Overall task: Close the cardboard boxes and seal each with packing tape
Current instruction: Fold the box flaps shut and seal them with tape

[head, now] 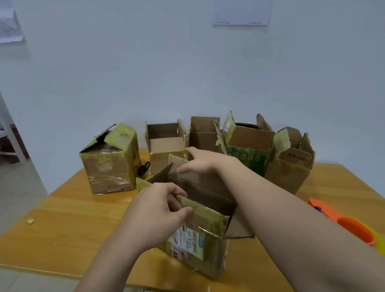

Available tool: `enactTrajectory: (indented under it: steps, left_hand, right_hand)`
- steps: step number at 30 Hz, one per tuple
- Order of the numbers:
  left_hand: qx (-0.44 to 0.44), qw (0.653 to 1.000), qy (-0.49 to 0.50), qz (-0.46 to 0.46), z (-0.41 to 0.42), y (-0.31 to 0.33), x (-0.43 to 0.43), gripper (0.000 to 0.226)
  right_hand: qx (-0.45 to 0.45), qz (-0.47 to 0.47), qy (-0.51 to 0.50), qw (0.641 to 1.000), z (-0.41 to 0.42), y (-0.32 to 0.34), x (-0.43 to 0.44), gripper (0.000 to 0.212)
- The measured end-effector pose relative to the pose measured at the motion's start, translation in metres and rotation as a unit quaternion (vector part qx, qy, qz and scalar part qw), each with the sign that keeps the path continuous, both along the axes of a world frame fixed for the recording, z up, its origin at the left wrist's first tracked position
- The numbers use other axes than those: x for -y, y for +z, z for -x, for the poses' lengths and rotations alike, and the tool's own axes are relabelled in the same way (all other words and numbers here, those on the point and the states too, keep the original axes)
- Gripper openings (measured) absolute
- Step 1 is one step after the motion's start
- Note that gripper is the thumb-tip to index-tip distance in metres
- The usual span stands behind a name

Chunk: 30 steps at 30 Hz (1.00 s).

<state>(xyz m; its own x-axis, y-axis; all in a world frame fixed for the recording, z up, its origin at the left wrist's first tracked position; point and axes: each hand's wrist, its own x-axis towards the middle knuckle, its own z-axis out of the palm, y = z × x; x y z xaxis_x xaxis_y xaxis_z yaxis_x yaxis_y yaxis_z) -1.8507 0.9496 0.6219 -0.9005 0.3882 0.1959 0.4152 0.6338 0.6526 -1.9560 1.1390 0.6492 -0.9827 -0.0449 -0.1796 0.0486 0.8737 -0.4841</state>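
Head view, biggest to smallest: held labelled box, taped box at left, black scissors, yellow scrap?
1. Labelled cardboard box, though it's nearest the camera.
2. Tape-wrapped cardboard box.
3. Black scissors.
4. Small yellow scrap.

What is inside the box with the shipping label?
Only the bare brown inner walls of the labelled box show. Its bottom is hidden by the near side, which the left hand pinches.

Two bare forearms reach forward.
Left hand point(158, 212) pinches near flap point(206, 214); right hand point(203, 161), farther out, grips far flap point(175, 161).
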Motion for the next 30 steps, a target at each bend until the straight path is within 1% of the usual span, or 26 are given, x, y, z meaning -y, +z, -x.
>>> enactTrajectory:
  steps: [2,4,8,10,11,13,15,16,18,20,21,22,23,25,27,29,30]
  left_hand:
    - [-0.006,1.000,0.004,-0.016,0.006,-0.005,-0.001,0.024]
    - [-0.007,1.000,0.006,-0.028,0.010,-0.007,-0.004,0.019]
    - [-0.036,0.998,0.019,-0.040,0.010,-0.014,-0.025,0.011]
    - [-0.061,0.997,0.027,-0.038,0.008,-0.019,-0.042,0.012]
    - [-0.078,0.996,0.031,-0.036,0.008,-0.022,-0.052,0.014]
    - [-0.111,0.992,0.040,-0.034,0.008,-0.027,-0.073,0.017]
    - [-0.119,0.991,0.039,-0.048,0.009,-0.029,-0.092,0.019]
    - [-0.115,0.991,0.037,-0.059,0.009,-0.030,-0.102,0.019]
    - [-0.087,0.991,0.017,-0.104,0.007,-0.030,-0.120,0.016]
    - [-0.007,0.984,-0.038,-0.172,0.002,-0.029,-0.135,0.015]
    - [0.037,0.978,-0.070,-0.192,-0.002,-0.027,-0.140,0.018]
    - [0.051,0.974,-0.095,-0.197,-0.005,-0.027,-0.143,0.023]
    - [0.027,0.975,-0.103,-0.193,-0.007,-0.027,-0.144,0.026]
    - [-0.091,0.975,-0.070,-0.192,-0.005,-0.026,-0.137,0.025]
    - [-0.184,0.956,-0.026,-0.228,0.004,-0.020,-0.124,0.020]
    - [-0.218,0.945,0.005,-0.246,0.019,-0.017,-0.111,0.017]
    - [-0.222,0.947,0.020,-0.230,0.028,-0.018,-0.106,0.016]
  right_hand:
    - [0.010,-0.003,0.006,1.000,0.005,-0.001,-0.007,0.100]
    - [0.003,-0.025,0.007,1.000,0.005,-0.001,-0.013,0.102]
    - [-0.055,-0.075,0.020,0.995,-0.014,0.009,-0.027,0.093]
    - [-0.106,-0.076,0.007,0.991,-0.033,0.014,-0.038,0.079]
    - [-0.141,-0.072,-0.008,0.987,-0.043,0.017,-0.044,0.069]
    - [-0.214,-0.055,-0.044,0.974,-0.063,0.018,-0.056,0.047]
    - [-0.267,-0.029,-0.076,0.960,-0.083,0.017,-0.070,0.032]
    - [-0.275,-0.017,-0.083,0.958,-0.092,0.015,-0.078,0.029]
    - [-0.264,-0.007,-0.084,0.961,-0.111,0.008,-0.094,0.029]
    - [-0.243,-0.007,-0.084,0.966,-0.126,-0.003,-0.111,0.032]
    - [-0.232,-0.008,-0.083,0.969,-0.133,-0.010,-0.119,0.034]
    - [-0.224,-0.006,-0.080,0.971,-0.139,-0.018,-0.126,0.037]
    - [-0.224,0.001,-0.078,0.971,-0.143,-0.025,-0.132,0.040]
    - [-0.246,0.023,-0.076,0.966,-0.149,-0.034,-0.141,0.041]
    - [-0.271,0.040,-0.072,0.959,-0.152,-0.035,-0.145,0.037]
    - [-0.278,0.031,-0.066,0.958,-0.153,-0.032,-0.145,0.033]
    - [-0.278,0.026,-0.065,0.958,-0.153,-0.031,-0.145,0.032]
